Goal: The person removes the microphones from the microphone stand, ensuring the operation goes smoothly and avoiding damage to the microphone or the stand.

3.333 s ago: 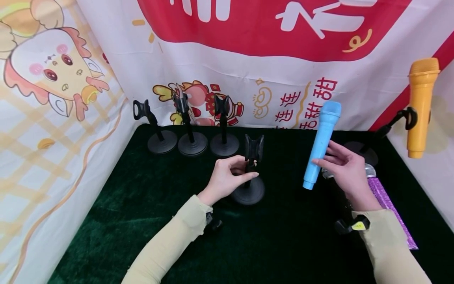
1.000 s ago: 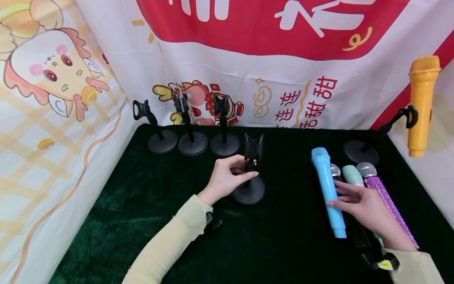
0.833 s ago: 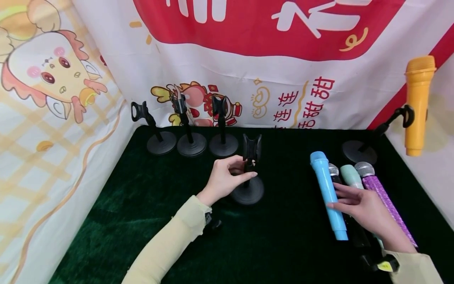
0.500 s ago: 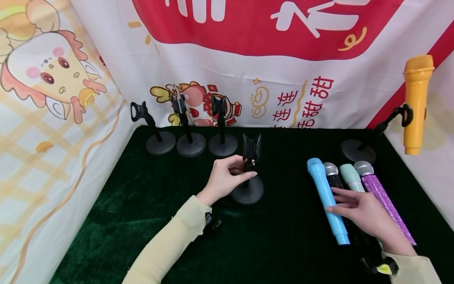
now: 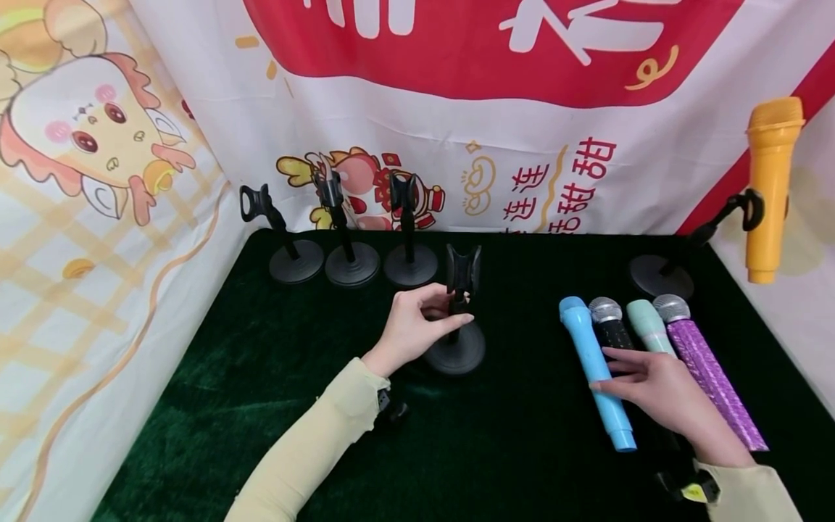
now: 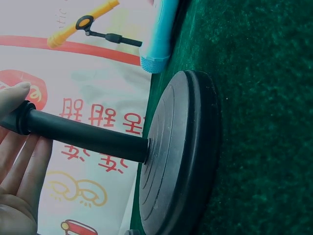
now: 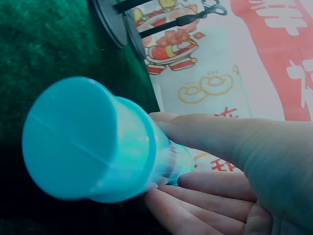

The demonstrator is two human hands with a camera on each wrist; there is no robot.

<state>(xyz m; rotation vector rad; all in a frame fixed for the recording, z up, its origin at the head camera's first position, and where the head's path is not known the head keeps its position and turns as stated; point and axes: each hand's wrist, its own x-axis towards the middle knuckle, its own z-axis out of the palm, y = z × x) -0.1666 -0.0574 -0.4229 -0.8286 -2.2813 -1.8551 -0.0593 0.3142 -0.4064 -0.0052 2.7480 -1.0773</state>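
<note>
Blue mic (image 5: 590,355) is in your right hand (image 5: 662,391), thumb and fingers pinched on it; long axis 11-to-5 o'clock, head at 11. Your left hand (image 5: 417,326) grips the stand (image 5: 457,354); clip (image 5: 463,272) sits at 10 o'clock from your right, well apart.

Blue microphone (image 5: 589,354): smooth plastic, slight gloss; nearest black stand (image 6: 164,156): smooth, near-matt; purple microphone (image 5: 714,377): glittery, rough-looking sleeve finish; tablecloth (image 5: 522,442): velvety cloth, soft sheen

Bkdrop (image 5: 470,119): red chars "连连" (image 5: 530,176) & "甜甜" (image 5: 593,158), plus grey "tic" (image 6: 61,18); wht chars (image 5: 590,32) on red panel (image 5: 457,65) cut off, illegible.
</note>
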